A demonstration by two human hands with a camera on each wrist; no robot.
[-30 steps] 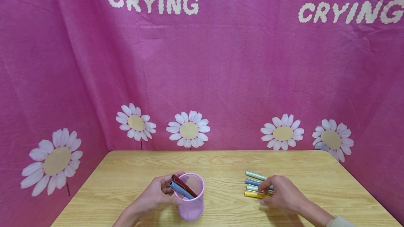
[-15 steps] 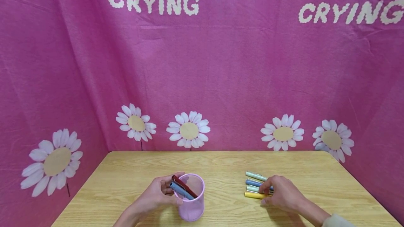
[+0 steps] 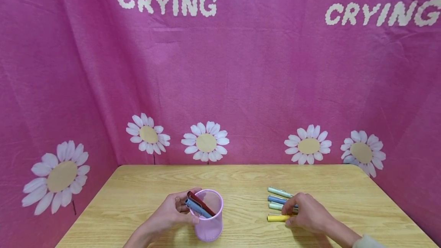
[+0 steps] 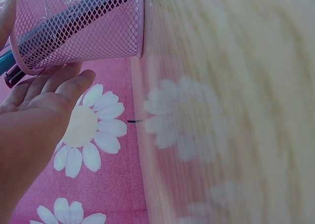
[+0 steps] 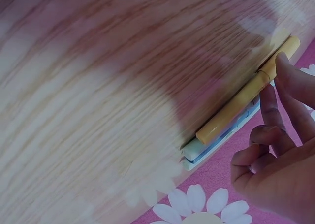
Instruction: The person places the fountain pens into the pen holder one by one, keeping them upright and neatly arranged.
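A pink mesh pen cup (image 3: 210, 229) stands on the table, its rim held between the thumb and fingers of my left hand (image 3: 167, 213). Inside lean a dark red pen (image 3: 201, 202) and a grey-blue pen (image 3: 198, 206), their ends poking out over the rim on the hand's side. To the right, my right hand (image 3: 311, 214) pinches a yellow pen (image 3: 276, 217) between thumb and index finger; the right wrist view shows this yellow pen (image 5: 231, 108) lengthwise, low over the wood. The remaining fingers of that hand are curled beneath the palm.
Just beyond the yellow pen lie a pale green pen (image 3: 278, 191), a blue pen (image 3: 275, 199) and another pale green pen (image 3: 275, 206), side by side, their right ends hidden by the hand. A pink daisy-printed cloth (image 3: 255, 87) hangs behind the wooden table (image 3: 241, 179).
The yellow pen has shifted slightly toward me, leaving a gap between it and the nearest pale green pen. My left hand and the cup have stayed in place.
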